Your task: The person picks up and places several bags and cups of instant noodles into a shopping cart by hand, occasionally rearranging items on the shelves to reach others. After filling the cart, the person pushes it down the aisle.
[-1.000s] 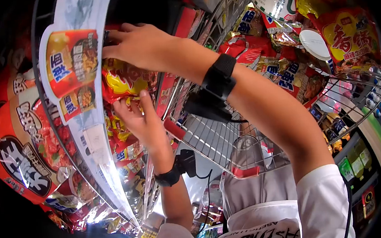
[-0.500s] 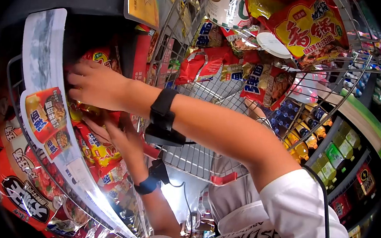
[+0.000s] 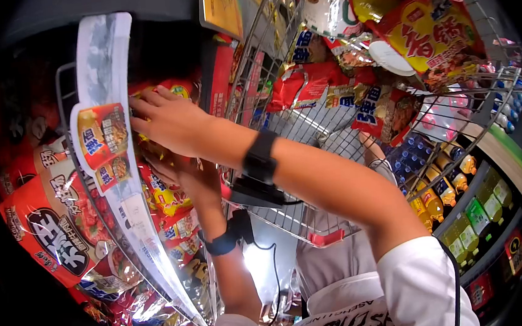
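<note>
Your right hand (image 3: 171,122), fingers slightly spread, reaches over red-and-yellow packets (image 3: 170,197) at left of centre. Your left hand (image 3: 172,170) is just below it, partly hidden; you can't tell here whether either hand grips one. More packets lie just below your left hand. A printed shelf strip (image 3: 131,215) runs beside them, with a large red bag (image 3: 55,234) farther left. The wire cart (image 3: 277,218), holding packets, stands to the right.
</note>
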`<state>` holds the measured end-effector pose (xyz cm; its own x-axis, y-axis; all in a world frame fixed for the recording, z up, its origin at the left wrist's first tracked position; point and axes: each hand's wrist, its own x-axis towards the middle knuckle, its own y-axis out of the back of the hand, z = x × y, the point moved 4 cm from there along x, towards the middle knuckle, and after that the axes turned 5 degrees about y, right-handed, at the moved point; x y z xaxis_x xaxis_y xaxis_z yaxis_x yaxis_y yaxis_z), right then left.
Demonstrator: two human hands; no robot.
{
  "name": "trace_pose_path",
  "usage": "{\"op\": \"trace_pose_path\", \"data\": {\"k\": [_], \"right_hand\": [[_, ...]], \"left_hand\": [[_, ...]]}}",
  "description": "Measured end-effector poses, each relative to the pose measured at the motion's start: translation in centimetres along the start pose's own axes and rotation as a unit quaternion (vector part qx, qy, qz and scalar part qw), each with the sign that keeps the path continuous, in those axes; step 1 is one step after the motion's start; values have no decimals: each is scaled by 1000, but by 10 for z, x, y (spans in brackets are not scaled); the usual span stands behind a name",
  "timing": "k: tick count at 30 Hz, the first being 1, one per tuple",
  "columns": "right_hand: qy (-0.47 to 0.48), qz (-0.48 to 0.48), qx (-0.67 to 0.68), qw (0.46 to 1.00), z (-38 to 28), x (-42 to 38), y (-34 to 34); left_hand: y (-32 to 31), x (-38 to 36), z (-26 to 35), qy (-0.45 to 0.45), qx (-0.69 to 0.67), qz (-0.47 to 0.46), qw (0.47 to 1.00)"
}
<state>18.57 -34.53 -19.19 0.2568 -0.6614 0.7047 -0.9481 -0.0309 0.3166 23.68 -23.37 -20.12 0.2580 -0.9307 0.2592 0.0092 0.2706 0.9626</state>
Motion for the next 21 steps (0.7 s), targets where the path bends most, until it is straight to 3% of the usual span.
{"op": "trace_pose_path", "data": {"k": [1, 4, 7, 8, 9, 11, 12, 13, 14, 15, 16, 17, 19, 21], "right_hand": [[6, 0, -9, 1000, 2, -1, 18], [-42, -3, 11, 999, 20, -22, 100], [-121, -4, -89, 989, 50, -49, 180], [-135, 6, -189, 973, 68, -57, 197], [-143, 19, -285, 948, 86, -62, 205], [-174, -55, -411, 893, 111, -61, 205], [-128, -165, -495, 844, 129, -61, 195], [-125, -164, -496, 843, 150, -63, 188], [-98, -175, -555, 807, 169, -68, 179], [-72, -186, -612, 765, 167, -65, 178], [11, -262, -708, 656, 158, -62, 183], [8, -263, -711, 652, 163, -65, 178], [-114, -335, -631, 690, 186, -74, 171], [-92, -353, -625, 690, 175, -83, 172]], "left_hand": [[7, 4, 7, -3, -9, 6, 1000], [34, 3, 28, 142, -69, 12, 987], [56, -12, 46, 73, -174, -28, 982], [62, -20, 54, 98, -230, -39, 967], [69, -30, 58, 98, -235, -34, 966], [75, -52, 66, 88, -261, -86, 958], [79, -61, 71, 85, -254, -107, 958], [83, -74, 75, 84, -243, -134, 957], [85, -87, 79, 122, -263, -165, 943], [88, -99, 81, 122, -264, -170, 942], [89, -111, 82, 132, -274, -187, 934], [91, -119, 82, 141, -284, -203, 927], [99, -131, 84, 141, -270, -220, 927], [102, -140, 82, 165, -276, -237, 917]]}}
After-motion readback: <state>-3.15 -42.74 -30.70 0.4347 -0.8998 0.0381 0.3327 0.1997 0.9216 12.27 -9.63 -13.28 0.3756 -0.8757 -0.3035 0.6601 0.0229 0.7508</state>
